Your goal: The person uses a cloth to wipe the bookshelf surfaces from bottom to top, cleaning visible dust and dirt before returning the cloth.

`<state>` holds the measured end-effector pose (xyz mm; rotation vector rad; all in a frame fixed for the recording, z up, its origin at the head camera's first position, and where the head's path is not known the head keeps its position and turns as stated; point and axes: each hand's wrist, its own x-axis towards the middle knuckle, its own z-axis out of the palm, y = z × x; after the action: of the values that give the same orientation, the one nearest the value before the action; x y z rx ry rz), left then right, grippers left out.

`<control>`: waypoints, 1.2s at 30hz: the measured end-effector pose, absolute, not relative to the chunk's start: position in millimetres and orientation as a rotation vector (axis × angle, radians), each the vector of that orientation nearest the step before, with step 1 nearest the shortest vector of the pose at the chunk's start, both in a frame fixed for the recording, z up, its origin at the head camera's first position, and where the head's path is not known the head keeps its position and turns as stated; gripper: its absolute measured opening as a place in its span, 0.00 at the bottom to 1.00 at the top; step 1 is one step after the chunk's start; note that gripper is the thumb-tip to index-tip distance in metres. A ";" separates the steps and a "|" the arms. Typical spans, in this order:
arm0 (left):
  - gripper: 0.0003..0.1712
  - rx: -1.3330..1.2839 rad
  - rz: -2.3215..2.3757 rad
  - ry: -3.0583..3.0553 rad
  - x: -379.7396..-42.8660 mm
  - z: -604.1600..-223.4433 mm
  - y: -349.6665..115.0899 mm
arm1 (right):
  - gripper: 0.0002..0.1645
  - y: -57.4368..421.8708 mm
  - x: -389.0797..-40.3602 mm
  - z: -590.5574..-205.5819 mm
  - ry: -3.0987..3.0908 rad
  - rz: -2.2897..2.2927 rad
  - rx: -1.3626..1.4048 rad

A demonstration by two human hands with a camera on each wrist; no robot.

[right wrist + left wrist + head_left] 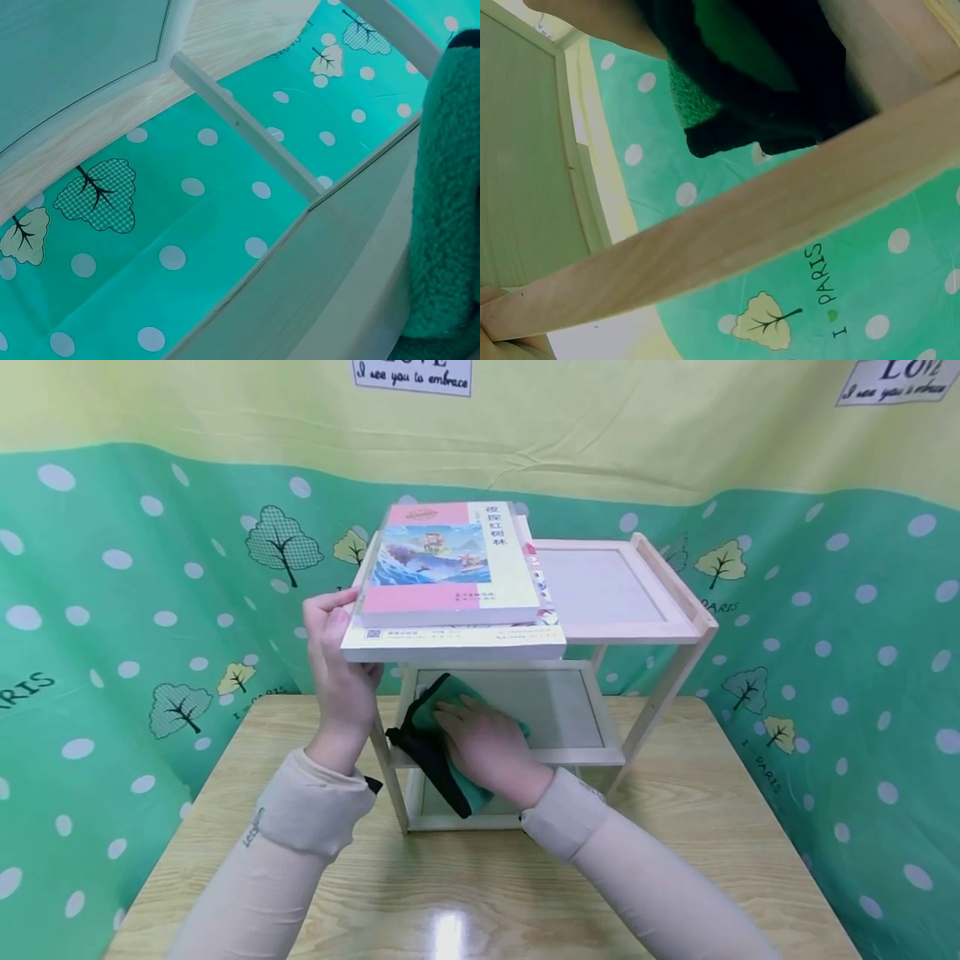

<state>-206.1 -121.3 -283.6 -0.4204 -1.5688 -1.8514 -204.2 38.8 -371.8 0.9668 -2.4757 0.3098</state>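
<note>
A small pale wooden shelf unit (667, 681) with three tiers stands on the table. My left hand (341, 664) grips its upper left frame, thumb beside the book stack; in the left wrist view, part of that hand shows at the end of a wooden post (705, 232). On the top tier a pink-and-white book (427, 560) lies on a larger white book (450, 647). My right hand (487, 739) presses on a green cloth (468, 789) with black edging, fingers extended over it on the middle tier (555, 702). Cloth hangs past the tier's front edge.
The wood-grain table (360, 893) extends in front of the unit and to both sides. A green-and-yellow curtain (187, 610) with dots and trees hangs behind and at the sides. The lowest tier (442, 821) is close to the tabletop.
</note>
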 end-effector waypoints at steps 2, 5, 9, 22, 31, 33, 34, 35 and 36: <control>0.16 -0.417 -1.846 -1.569 -206.1 -283.2 -121.3 | 0.17 37.3 -205.9 -370.7 -2.476 0.315 0.981; 0.16 -0.412 -1.837 -1.572 -206.0 -283.3 -121.4 | 0.17 35.0 -209.0 -369.1 -2.506 0.333 0.992; 0.16 -0.403 -1.825 -1.584 -206.6 -283.9 -121.3 | 0.17 33.1 -213.2 -366.3 -2.593 0.381 0.993; 0.16 -0.389 -1.818 -1.589 -206.9 -284.1 -120.4 | 0.21 20.3 -228.6 -356.8 -2.877 0.306 0.936; 0.16 -0.396 -1.830 -1.595 -206.4 -283.7 -119.8 | 0.22 14.3 -234.0 -350.3 -2.970 0.279 0.902; 0.16 -0.398 -1.829 -1.595 -206.4 -283.7 -120.1 | 0.22 13.0 -234.5 -348.1 -2.989 0.282 0.897; 0.16 -0.397 -1.827 -1.596 -206.5 -283.6 -120.4 | 0.22 12.3 -234.9 -347.1 -2.997 0.274 0.894; 0.16 -0.395 -1.827 -1.597 -206.4 -283.5 -120.7 | 0.22 11.4 -235.3 -346.1 -3.005 0.269 0.891; 0.16 -0.393 -1.826 -1.597 -206.4 -283.4 -121.0 | 0.23 10.4 -235.9 -345.1 -3.012 0.261 0.889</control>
<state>-206.4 -121.0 -283.4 -0.3930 -1.5966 -1.8262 -235.9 10.4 -345.1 0.8891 -3.0120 0.2607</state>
